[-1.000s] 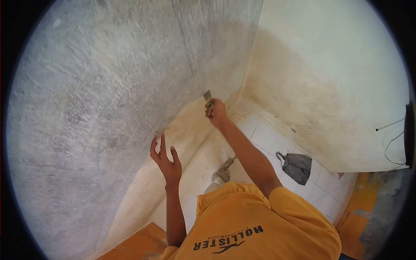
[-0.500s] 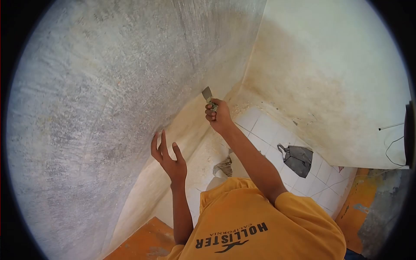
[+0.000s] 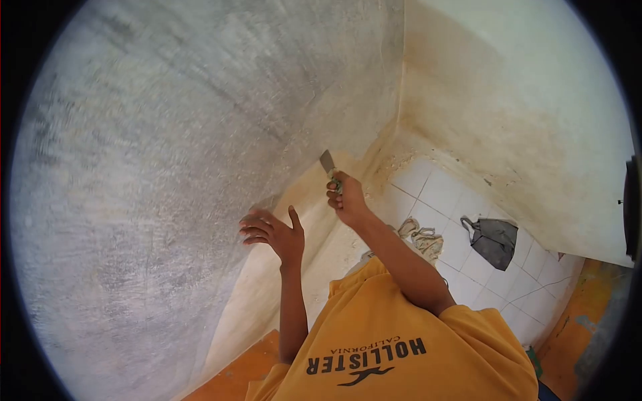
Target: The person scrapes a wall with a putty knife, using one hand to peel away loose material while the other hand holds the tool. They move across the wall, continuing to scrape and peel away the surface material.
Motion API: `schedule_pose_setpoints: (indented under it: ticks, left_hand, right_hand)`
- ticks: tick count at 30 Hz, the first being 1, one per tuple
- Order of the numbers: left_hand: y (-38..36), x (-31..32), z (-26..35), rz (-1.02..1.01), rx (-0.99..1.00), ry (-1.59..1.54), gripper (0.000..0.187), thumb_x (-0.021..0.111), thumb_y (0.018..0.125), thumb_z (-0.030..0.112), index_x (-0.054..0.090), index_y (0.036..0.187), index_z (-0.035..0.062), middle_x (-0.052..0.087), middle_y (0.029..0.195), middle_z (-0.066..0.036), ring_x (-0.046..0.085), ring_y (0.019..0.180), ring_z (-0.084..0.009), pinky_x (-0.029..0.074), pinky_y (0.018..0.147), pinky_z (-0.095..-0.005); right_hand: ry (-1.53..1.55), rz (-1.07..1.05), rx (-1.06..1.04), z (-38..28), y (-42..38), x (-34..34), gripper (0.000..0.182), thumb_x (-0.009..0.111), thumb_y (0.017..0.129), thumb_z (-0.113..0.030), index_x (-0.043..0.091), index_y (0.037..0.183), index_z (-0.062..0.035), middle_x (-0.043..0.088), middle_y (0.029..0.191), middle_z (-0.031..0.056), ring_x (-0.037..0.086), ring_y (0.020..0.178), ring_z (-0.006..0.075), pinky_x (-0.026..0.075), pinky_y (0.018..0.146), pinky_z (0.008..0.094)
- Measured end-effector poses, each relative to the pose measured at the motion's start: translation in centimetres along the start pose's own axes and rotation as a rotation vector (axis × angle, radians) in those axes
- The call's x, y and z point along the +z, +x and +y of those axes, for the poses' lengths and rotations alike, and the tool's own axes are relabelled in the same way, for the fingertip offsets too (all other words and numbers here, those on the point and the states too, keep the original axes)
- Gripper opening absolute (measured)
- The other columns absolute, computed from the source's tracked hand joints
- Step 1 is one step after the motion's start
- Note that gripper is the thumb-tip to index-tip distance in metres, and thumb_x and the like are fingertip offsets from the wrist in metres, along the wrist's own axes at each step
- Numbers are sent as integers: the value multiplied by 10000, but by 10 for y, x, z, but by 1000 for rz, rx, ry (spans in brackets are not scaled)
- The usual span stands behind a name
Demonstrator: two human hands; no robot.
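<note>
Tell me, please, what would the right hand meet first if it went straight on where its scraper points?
Most likely the grey wall, with the scraper in the right hand meeting it first; I cannot tell whether they touch now.

right hand [image 3: 349, 198] grips a scraper [image 3: 327, 162]; blurred left hand [image 3: 279, 236] perhaps touches wall [image 3: 140, 200].

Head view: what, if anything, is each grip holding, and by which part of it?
The right grip holds a putty knife by its handle; the left grip holds nothing.

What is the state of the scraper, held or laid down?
Held: the right hand is closed around one end of the scraper.
</note>
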State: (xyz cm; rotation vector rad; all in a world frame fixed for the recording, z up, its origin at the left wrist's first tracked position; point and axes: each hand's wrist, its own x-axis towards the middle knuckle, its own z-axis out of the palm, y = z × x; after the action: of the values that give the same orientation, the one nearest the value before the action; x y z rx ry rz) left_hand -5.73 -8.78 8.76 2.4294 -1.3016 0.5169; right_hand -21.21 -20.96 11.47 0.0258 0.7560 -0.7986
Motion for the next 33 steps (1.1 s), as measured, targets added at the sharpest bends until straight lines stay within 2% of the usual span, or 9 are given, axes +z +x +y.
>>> schedule_pose_setpoints:
  ticks: [1, 4, 7, 10, 14, 19, 23, 26, 33]
  left_hand:
    - [4, 12, -4, -29, 56, 218, 1008, 479, 991, 643, -4, 1636, 37, -189, 1464, -573, -194, 1297, -814, -41, 930, -908]
    - [14, 32, 1, 159, 62, 211, 1035, 499, 980, 663, -83, 1646, 126, -271, 1445, -560, -270, 1268, -808, -70, 871, -927]
    - [19, 37, 6, 233, 38, 222, 1068, 515, 967, 686, -129, 1641, 167, -334, 1438, -532, -321, 1266, -783, -93, 861, -924]
    - [21, 40, 4, 277, 53, 286, 1097, 497, 959, 719, -147, 1634, 142, -329, 1445, -530, -328, 1278, -769, -112, 871, -914]
    - [16, 39, 3, 271, 30, 252, 1120, 543, 932, 729, -129, 1644, 185, -345, 1468, -495, -340, 1289, -753, -114, 876, -915]
    - [21, 45, 3, 315, 43, 278, 1140, 567, 919, 732, -123, 1646, 189, -347, 1482, -480, -349, 1304, -733, -136, 902, -896]
    - [22, 46, 4, 325, 46, 262, 1152, 577, 917, 726, -120, 1646, 170, -356, 1479, -476, -373, 1311, -708, -157, 911, -883]
    - [20, 45, 2, 306, 47, 282, 1160, 550, 919, 746, -128, 1641, 142, -369, 1455, -493, -387, 1300, -706, -155, 903, -885]
    - [17, 45, 4, 315, 38, 281, 1183, 601, 900, 731, -108, 1648, 150, -368, 1461, -488, -377, 1320, -696, -158, 925, -874]
  right_hand:
    - [-19, -25, 10, 1, -7, 3, 61, 548, 996, -176, 536, 993, -116, 488, 732, -3, 338, 480, 67, 259, 404, 239]
    - [-33, -43, -64, -6, 10, -6, 66, 552, 1007, -203, 531, 977, -148, 479, 728, -26, 335, 470, 50, 240, 400, 221]
    - [-9, -14, -11, -6, 6, -4, 57, 559, 1001, -204, 535, 983, -155, 473, 727, -21, 331, 475, 51, 245, 409, 225]
    - [-29, -7, 8, 1, -14, 14, 58, 561, 993, -198, 532, 973, -152, 464, 727, -14, 325, 480, 58, 245, 415, 233]
    - [-17, 55, -59, 2, 54, -26, 93, 567, 1001, -214, 531, 1000, -129, 459, 733, -4, 324, 487, 71, 242, 422, 241]
    - [-31, 6, 6, -1, -7, 11, 117, 541, 997, -178, 494, 943, -85, 465, 733, -6, 330, 483, 69, 248, 413, 249]
    - [55, 42, 6, -6, 49, -30, 55, 543, 1004, -194, 522, 974, -154, 464, 734, -15, 330, 481, 61, 252, 408, 230]
    - [25, -46, 47, -9, -2, 3, 44, 544, 1002, -192, 529, 981, -155, 460, 733, -18, 325, 478, 61, 252, 402, 234]
    - [13, -1, 41, -5, 3, 0, 58, 554, 1004, -206, 551, 1008, -149, 461, 735, -17, 340, 490, 63, 241, 405, 230]
